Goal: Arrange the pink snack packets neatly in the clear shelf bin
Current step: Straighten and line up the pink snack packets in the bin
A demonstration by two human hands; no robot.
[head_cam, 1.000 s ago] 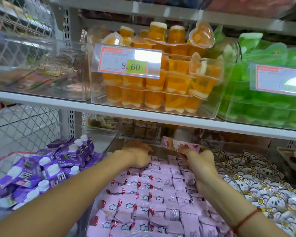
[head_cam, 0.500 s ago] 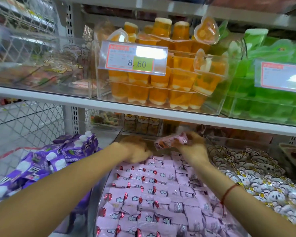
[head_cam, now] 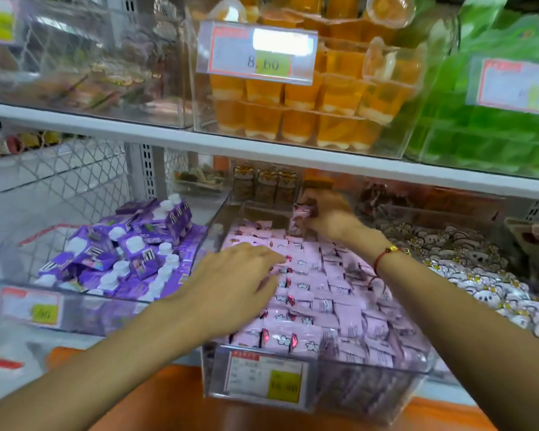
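Note:
A clear shelf bin (head_cam: 367, 385) on the lower shelf holds several rows of pink snack packets (head_cam: 321, 293) packed side by side. My right hand (head_cam: 330, 217) is at the bin's far end and pinches one pink packet (head_cam: 301, 213) upright just above the back row. My left hand (head_cam: 231, 284) lies over the left rows with its fingers stretched out flat, touching the packets and holding nothing. It hides part of the left side of the stack.
A bin of purple pouches with white caps (head_cam: 122, 253) stands to the left, a bin of white cartoon packets (head_cam: 467, 262) to the right. The upper shelf edge (head_cam: 262, 147) hangs close above, carrying orange jelly cups (head_cam: 308, 98) and green packs (head_cam: 486, 126).
My right hand has carried the packet down to the bin's back row. My left hand has drawn back toward me and spread flat over the left rows. The camera has dropped lower.

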